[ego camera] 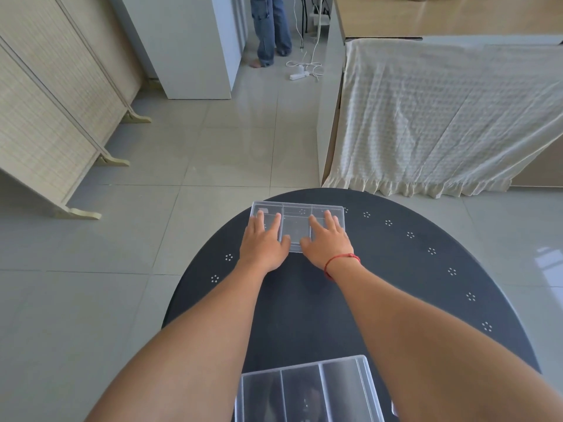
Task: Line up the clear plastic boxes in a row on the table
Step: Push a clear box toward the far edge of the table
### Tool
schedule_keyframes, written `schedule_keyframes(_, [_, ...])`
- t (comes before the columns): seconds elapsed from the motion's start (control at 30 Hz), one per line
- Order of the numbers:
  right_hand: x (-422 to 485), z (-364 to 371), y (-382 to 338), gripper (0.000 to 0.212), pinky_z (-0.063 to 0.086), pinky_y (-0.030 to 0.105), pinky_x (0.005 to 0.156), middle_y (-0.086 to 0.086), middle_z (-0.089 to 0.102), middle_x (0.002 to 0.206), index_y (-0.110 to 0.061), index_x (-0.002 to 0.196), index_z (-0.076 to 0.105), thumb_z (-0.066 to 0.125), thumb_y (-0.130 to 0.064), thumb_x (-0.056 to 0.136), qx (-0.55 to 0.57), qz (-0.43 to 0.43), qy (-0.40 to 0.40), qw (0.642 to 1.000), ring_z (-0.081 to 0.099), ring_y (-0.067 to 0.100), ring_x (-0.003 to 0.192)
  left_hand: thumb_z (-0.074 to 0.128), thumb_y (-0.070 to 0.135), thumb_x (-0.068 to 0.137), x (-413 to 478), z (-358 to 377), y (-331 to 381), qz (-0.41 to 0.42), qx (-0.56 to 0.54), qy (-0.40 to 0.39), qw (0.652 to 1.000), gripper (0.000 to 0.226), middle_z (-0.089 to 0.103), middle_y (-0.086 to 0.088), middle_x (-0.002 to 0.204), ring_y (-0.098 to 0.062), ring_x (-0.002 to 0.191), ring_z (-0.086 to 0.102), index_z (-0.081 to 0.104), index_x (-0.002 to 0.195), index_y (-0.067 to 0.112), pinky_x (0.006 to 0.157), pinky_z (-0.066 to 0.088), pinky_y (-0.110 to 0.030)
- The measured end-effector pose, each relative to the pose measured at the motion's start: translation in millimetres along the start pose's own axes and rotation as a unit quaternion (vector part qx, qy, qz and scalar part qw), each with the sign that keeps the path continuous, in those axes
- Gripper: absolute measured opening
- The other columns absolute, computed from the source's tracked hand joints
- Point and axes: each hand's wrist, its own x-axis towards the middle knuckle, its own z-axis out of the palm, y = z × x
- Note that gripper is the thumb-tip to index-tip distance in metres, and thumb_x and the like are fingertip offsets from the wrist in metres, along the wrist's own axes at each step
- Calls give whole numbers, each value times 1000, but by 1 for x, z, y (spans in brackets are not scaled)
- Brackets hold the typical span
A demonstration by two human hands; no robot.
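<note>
At the desk's (396, 269) far edge: far box (297, 222), both hands flat on it, left hand (263, 243) and right hand (327, 242) open, no grip closed. Near box (307, 391) well apart. Risk: a forward push slides the far box off the rim.

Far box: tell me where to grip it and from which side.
Take the far box by its two short ends, coming from above. It lies flat and wide on the table, and the left hand and right hand already rest flat on top, near those ends.
</note>
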Motion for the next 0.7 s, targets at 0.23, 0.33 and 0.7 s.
schedule_keyframes(0.23, [15,-6,2,63,10,39,125,6,1,166,-25,156,15,37,-37,98,-10,1,13,1000,-1,25,154,31,47,101,18,-2,4,7,5,6,1000,62,-7,-4,165,-24,152,-9,9,156,30,121,18,-46])
schedule_keyframes(0.33, [17,-8,2,63,8,39,125,6,0,166,-25,156,14,37,-37,98,-13,7,13,1000,-2,25,154,30,46,101,19,-2,7,16,20,18,1000,61,-5,-7,164,-25,152,-7,10,156,27,122,14,-42])
schedule_keyframes(0.7, [5,-19,-3,62,10,49,123,9,7,165,-19,155,19,39,-26,96,-20,18,31,999,2,25,153,27,38,104,0,-7,8,41,2,61,997,57,6,-11,164,-25,153,-2,19,154,14,123,9,-39])
